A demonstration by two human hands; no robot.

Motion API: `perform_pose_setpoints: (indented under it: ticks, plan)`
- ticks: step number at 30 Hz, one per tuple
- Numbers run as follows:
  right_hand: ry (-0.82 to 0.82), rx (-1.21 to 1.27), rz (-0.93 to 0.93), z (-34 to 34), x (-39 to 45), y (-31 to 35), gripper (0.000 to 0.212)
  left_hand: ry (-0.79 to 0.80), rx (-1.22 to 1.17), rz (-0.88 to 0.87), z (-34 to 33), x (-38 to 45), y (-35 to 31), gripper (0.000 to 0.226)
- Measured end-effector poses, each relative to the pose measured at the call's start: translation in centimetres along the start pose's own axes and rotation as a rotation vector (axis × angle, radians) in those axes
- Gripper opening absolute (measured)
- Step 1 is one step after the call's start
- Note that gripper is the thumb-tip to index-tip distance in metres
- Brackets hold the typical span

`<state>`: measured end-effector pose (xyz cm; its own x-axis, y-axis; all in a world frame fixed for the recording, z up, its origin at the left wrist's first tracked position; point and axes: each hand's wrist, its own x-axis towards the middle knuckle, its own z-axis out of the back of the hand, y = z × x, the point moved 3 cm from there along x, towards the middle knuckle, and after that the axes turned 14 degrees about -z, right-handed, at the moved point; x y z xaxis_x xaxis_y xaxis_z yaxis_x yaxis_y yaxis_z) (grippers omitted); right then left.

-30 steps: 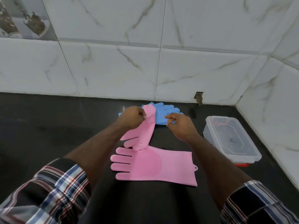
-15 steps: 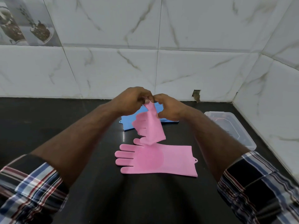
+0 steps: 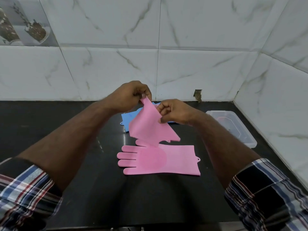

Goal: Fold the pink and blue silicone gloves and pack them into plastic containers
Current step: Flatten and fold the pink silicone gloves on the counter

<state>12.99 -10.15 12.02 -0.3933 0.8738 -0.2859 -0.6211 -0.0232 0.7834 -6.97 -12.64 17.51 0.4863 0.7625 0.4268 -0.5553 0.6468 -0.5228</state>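
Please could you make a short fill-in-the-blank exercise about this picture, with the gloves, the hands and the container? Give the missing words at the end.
1. Both hands, the left hand and the right hand, pinch the raised pink silicone glove above the ____ countertop.
2. The second pink silicone glove lies flat with its fingers pointing to the ____.
3. The clear plastic container stands on the ____ side of the countertop.
4. The glove partly hidden behind the hands is ____.

Missing words: black; left; right; blue
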Motion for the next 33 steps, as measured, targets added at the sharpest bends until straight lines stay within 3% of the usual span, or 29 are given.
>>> perform_pose_setpoints:
  ticks: [6,8,14,19,22,25,27,33]
  plan:
    - [-0.041,-0.196,-0.239,-1.4,-0.7,-5.8,0.007,-0.099,-0.004,0.137,0.0,-0.8,0.9,0.035]
    - [-0.050,-0.213,-0.285,-1.8,-1.1,-7.3,0.012,-0.119,-0.066,0.193,-0.2,-1.3,1.1,0.032]
    - [-0.173,0.072,-0.204,-0.6,-3.9,-8.6,0.009,-0.226,-0.254,0.320,-0.2,-3.3,1.8,0.025]
    - [-0.228,0.276,-0.153,1.7,-6.0,-9.4,0.009,-0.211,-0.406,0.468,-1.2,-5.8,3.8,0.016]
    - [-0.281,0.199,-0.219,1.9,-5.4,-10.2,0.007,-0.135,-0.270,0.534,-3.1,-6.7,5.1,0.010]
    - [-0.360,-0.171,-0.421,1.0,-4.8,-12.1,0.025,0.023,0.074,0.559,-5.0,-8.0,6.4,0.015]
    - [-0.395,-0.241,-0.472,0.1,-4.9,-13.4,0.031,0.051,0.108,0.602,-5.8,-9.5,7.4,0.022]
    - [-0.316,-0.245,-0.527,-2.5,-5.2,-14.8,0.014,0.087,0.118,0.714,-7.6,-13.9,9.2,0.017]
